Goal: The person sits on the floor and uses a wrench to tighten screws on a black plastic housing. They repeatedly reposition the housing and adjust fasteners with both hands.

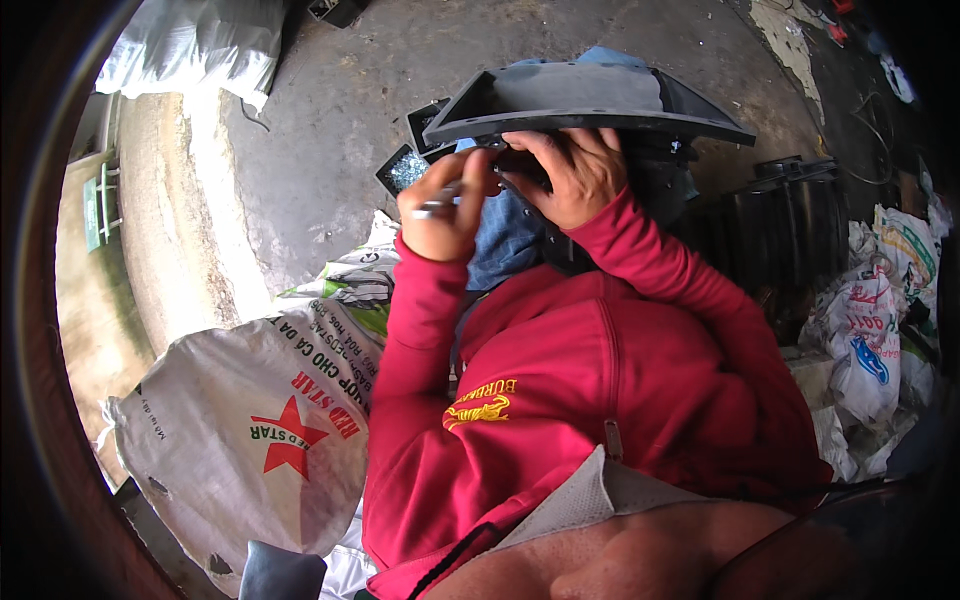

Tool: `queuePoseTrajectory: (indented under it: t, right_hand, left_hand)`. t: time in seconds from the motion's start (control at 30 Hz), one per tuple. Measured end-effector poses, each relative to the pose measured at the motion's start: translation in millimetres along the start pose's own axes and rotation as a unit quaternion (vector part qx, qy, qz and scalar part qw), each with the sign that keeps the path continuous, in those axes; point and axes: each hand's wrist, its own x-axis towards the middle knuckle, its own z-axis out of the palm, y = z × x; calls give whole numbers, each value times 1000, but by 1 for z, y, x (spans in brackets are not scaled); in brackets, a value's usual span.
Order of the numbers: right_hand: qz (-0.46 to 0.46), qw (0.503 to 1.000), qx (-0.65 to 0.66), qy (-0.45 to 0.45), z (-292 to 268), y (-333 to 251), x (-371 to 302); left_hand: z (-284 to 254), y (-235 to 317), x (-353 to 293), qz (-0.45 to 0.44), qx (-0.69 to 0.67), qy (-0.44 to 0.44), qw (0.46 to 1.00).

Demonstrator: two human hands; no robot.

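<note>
With left hand (440, 220) curled around silver tool (435, 206) and right hand (578, 182) against near edge of black frame (650, 122) over jeans (505, 240), pinch unclear, probably at a fastening step. Next, presumably steady frame, align tool.

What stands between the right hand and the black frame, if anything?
Nothing visible: the right hand touches the black frame at its near edge. The left hand, holding a silver tool, is beside the right.
</note>
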Motion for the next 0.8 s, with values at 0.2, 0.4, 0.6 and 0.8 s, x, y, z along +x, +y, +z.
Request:
queuePoseTrajectory:
  t: [0.2,0.4,0.6,0.8]
  right_hand:
    - [-31,998,-44,-13,3,-6,-1]
    - [2,1000,-22,6,-3,0,-2]
    - [2,1000,-15,2,-5,-2,2]
    - [6,1000,-22,-5,-8,-1,1]
  left_hand:
    - [-27,-90,1,-231,-509,-33,829]
    - [-35,-9,-9,-39,-228,39,972]
    - [-9,17,-7,36,105,39,993]
    - [-13,21,-8,-18,-34,62,997]
